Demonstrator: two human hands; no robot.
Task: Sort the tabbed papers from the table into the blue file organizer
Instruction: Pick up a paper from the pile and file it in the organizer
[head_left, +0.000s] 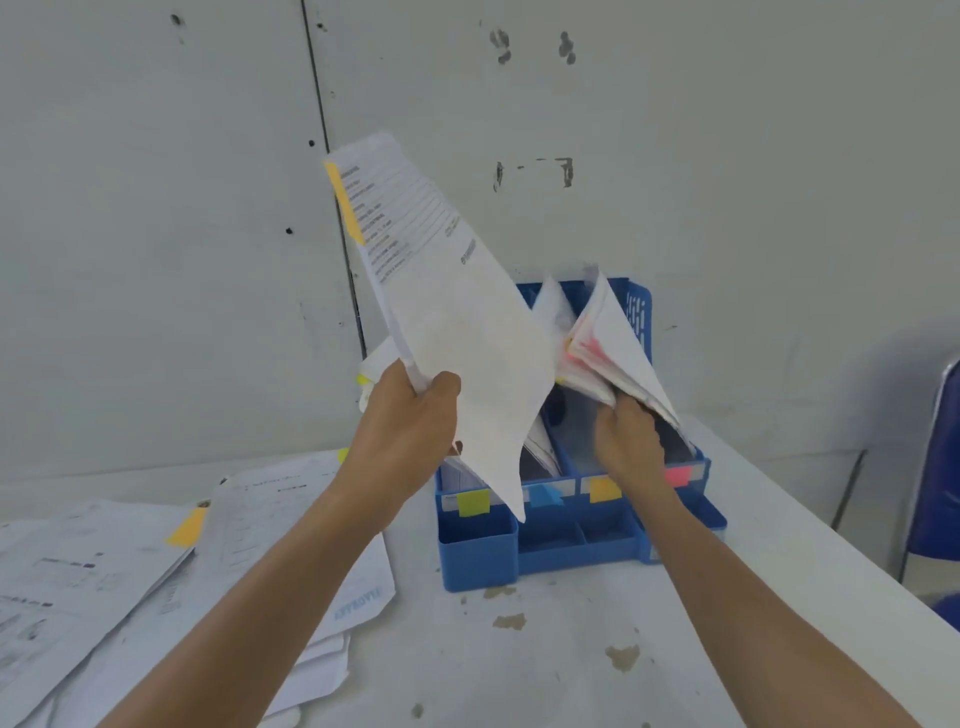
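My left hand (410, 421) grips a printed sheet (447, 312) with a yellow tab (344, 202) on its edge, held up in front of the blue file organizer (478, 551). My right hand (628, 441) reaches into the organizer's right side and holds a bundle of pink-tabbed papers (608, 343) tilted to the right. Yellow, blue, orange and pink labels mark the organizer's slots along its front. A loose pile of papers (130, 587), one with an orange tab (188, 527), lies on the white table at the left.
The organizer stands against a white wall at the back of the table (545, 654). Its front holds small open compartments (576, 535). A blue chair (935, 493) stands beyond the table's right edge.
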